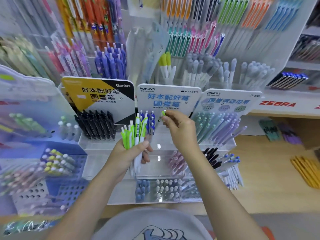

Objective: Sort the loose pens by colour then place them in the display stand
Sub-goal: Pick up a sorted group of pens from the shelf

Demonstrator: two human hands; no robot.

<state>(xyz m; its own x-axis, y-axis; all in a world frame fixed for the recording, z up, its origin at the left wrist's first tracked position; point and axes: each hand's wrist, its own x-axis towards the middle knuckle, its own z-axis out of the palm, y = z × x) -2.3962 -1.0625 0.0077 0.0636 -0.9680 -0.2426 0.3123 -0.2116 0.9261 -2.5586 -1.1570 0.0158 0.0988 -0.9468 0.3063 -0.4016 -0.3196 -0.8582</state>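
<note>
My left hand [131, 153] grips a bunch of green and white pens [134, 132], held upright in front of the clear display stand [161, 146]. My right hand [180, 129] pinches a single green-topped pen [161, 116] by its upper end, just right of the bunch and in front of the blue-lettered sign card. A few blue and white pens [149, 122] stand in the compartment behind the bunch. The lower part of the single pen is hard to make out.
Black pens [97, 125] fill the compartment on the left, pastel green and purple pens [218, 127] the one on the right. Lower trays hold pink pens [176, 161], black and blue ones [223, 161]. Tall racks of pens rise behind. A wooden shelf [270, 170] lies to the right.
</note>
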